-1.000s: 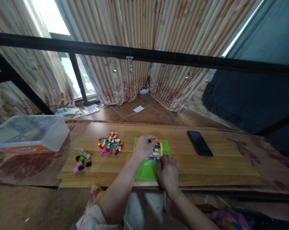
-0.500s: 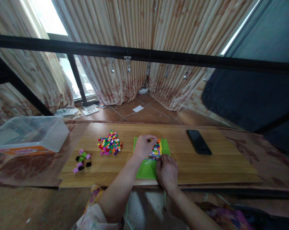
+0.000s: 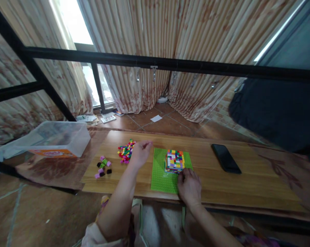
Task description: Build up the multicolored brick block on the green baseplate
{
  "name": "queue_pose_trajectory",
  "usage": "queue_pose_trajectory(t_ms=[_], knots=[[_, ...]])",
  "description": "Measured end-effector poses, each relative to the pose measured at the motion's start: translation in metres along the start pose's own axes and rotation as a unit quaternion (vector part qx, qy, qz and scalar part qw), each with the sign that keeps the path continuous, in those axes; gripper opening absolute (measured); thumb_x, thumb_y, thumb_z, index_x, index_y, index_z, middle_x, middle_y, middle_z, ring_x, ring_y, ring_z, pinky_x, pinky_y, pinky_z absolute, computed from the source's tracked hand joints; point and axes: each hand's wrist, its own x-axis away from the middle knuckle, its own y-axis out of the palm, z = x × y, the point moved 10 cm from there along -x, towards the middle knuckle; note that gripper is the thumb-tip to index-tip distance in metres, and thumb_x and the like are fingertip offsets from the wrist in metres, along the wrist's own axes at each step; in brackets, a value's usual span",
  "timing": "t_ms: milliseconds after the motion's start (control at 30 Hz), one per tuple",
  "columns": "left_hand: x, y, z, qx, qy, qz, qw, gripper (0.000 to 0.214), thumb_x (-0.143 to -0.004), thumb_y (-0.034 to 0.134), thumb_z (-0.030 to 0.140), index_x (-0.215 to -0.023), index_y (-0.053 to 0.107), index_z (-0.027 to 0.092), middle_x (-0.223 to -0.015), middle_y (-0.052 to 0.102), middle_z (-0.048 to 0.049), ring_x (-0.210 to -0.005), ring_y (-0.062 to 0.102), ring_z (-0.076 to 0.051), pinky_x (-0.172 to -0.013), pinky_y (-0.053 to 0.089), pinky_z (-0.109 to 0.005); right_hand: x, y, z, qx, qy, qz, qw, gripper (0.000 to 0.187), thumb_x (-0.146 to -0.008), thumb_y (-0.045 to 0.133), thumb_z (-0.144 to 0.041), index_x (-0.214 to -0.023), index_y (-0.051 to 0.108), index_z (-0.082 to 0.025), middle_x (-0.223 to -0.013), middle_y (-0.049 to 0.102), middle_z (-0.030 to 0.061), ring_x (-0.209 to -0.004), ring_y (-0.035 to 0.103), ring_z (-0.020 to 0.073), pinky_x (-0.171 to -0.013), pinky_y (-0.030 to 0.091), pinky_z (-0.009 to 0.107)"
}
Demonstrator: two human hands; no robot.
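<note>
A low block built of small multicoloured toy bricks [image 3: 175,161] stands on a green studded baseplate [image 3: 161,181]. My right hand [image 3: 189,187] rests over the baseplate's right front part, its curled fingers at the block's near right corner. What those fingers grip, if anything, is hidden. Left of the baseplate, my left hand [image 3: 140,155] is above the table beside a heap of loose small bricks [image 3: 125,151] and covers the heap's right side. Its thumb and fingers are drawn together; anything between them is too small to make out.
Several larger pink, green and black bricks [image 3: 103,166] lie at the wooden table's [image 3: 234,192] left. A black phone [image 3: 225,158] lies to the right. A clear plastic box [image 3: 64,137] with an orange label sits beyond the left end. A black metal bar [image 3: 165,63] crosses above.
My left hand has moved left from the brick block to the heap, uncovering the block's top. My right hand stays by the block's corner. The view has shifted left.
</note>
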Motion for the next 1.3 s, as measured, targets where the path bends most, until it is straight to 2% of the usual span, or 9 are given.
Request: queue_pose_trajectory(t_ms=[167,333,467,633,733,867,1033,1167,1300], knots=[[0.01,-0.053,-0.029,-0.078,-0.028,-0.032,0.996,0.021,-0.075,0.057,0.02,-0.081,0.076,0.014,-0.077,0.075,-0.0036,-0.073,0.066,-0.016,-0.069,0.05,-0.023,0.001,0.003,0.002,0.015,-0.016,0.006,1.0,0.018,-0.091,0.044,-0.022,-0.084,0.06,-0.019,-0.087,0.065,0.0077,-0.084,0.057,0.023,-0.074,0.034,0.032],[0.032,-0.063,-0.042,-0.17,-0.045,-0.091,0.98,0.015,-0.065,0.062,0.016,-0.07,0.076,0.018,-0.065,0.072,0.0007,-0.066,0.063,-0.015,-0.063,0.048,-0.021,0.001,0.005,0.004,0.016,-0.029,0.011,0.999,0.018,-0.09,0.043,-0.022,-0.082,0.059,-0.019,-0.087,0.065,0.0084,-0.084,0.057,0.0235,-0.073,0.035,0.032],[0.043,-0.055,-0.044,-0.248,-0.057,-0.092,0.963,0.016,-0.065,0.062,0.013,-0.069,0.075,0.022,-0.07,0.074,-0.0006,-0.073,0.066,-0.017,-0.069,0.049,-0.023,0.001,0.004,0.003,0.025,-0.036,0.013,0.999,0.018,-0.09,0.043,-0.022,-0.08,0.058,-0.02,-0.085,0.065,0.0082,-0.082,0.057,0.0234,-0.072,0.035,0.032],[0.05,-0.043,-0.038,-0.325,-0.062,-0.069,0.941,0.018,-0.069,0.061,0.014,-0.078,0.075,0.022,-0.085,0.075,-0.0078,-0.088,0.069,-0.025,-0.08,0.05,-0.033,0.001,0.003,0.003,0.034,-0.035,0.014,0.999,0.019,-0.091,0.042,-0.023,-0.08,0.057,-0.02,-0.085,0.065,0.0076,-0.082,0.058,0.0232,-0.071,0.035,0.032],[0.051,-0.037,-0.035,-0.345,-0.058,-0.065,0.935,0.019,-0.07,0.06,0.012,-0.08,0.074,0.019,-0.09,0.075,-0.0117,-0.094,0.068,-0.029,-0.082,0.05,-0.037,0.0,0.004,0.003,0.036,-0.033,0.007,0.999,0.018,-0.091,0.043,-0.023,-0.081,0.057,-0.019,-0.086,0.065,0.0076,-0.083,0.058,0.0233,-0.072,0.035,0.031],[0.048,-0.036,-0.031,-0.344,-0.047,-0.064,0.935,0.018,-0.073,0.058,0.012,-0.079,0.073,0.018,-0.086,0.074,-0.0113,-0.09,0.068,-0.026,-0.079,0.049,-0.034,0.0,0.003,0.002,0.04,-0.03,0.005,0.999,0.019,-0.091,0.043,-0.022,-0.083,0.059,-0.019,-0.086,0.065,0.0082,-0.084,0.058,0.0237,-0.074,0.034,0.032],[0.038,-0.029,-0.014,-0.304,0.005,-0.077,0.95,0.017,-0.08,0.053,0.015,-0.079,0.071,0.018,-0.076,0.072,-0.0051,-0.074,0.066,-0.018,-0.069,0.047,-0.026,0.0,0.0,0.0,0.026,-0.014,0.002,1.0,0.017,-0.091,0.045,-0.022,-0.087,0.061,-0.017,-0.089,0.066,0.0082,-0.086,0.057,0.0237,-0.075,0.034,0.032],[0.033,-0.009,0.017,-0.173,0.088,-0.066,0.979,0.015,-0.082,0.052,0.016,-0.082,0.067,0.017,-0.072,0.069,-0.0016,-0.066,0.063,-0.014,-0.064,0.046,-0.024,0.0,-0.002,-0.002,0.011,-0.003,-0.004,1.0,0.017,-0.091,0.045,-0.019,-0.088,0.061,-0.018,-0.089,0.066,0.0074,-0.088,0.057,0.0235,-0.076,0.034,0.032],[0.036,0.016,0.047,-0.077,0.137,-0.063,0.985,0.015,-0.084,0.052,0.016,-0.087,0.066,0.018,-0.079,0.07,-0.0009,-0.072,0.064,-0.014,-0.071,0.049,-0.024,-0.001,-0.003,-0.002,0.004,0.005,-0.005,1.0,0.015,-0.09,0.046,-0.018,-0.088,0.062,-0.019,-0.089,0.066,0.0068,-0.087,0.057,0.0229,-0.077,0.033,0.032]])
